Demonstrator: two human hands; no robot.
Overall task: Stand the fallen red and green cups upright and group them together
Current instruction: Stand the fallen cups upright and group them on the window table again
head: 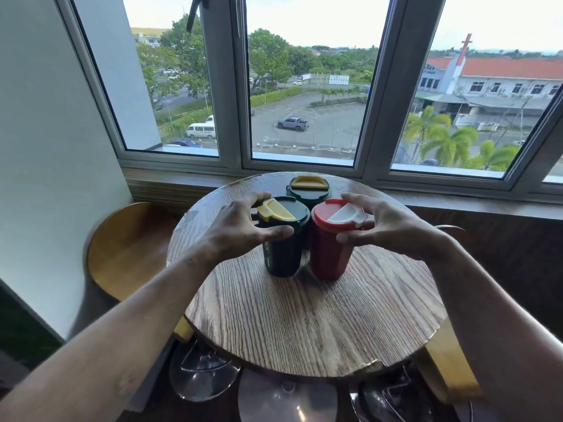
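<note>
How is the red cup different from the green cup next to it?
The red cup has a red lid with a white flap; the near green cup has a dark green lid with a yellow flap. The right hand is on the red one, the left hand on the green. Both stand upright, side by side.

You see a round wooden surface (304, 315) with coarse, open grain and a matt finish. The 2 green cups (281, 242) and the red cup (327, 254) look like smooth plastic with a soft sheen. The stool bases (201, 376) look like polished metal.
</note>
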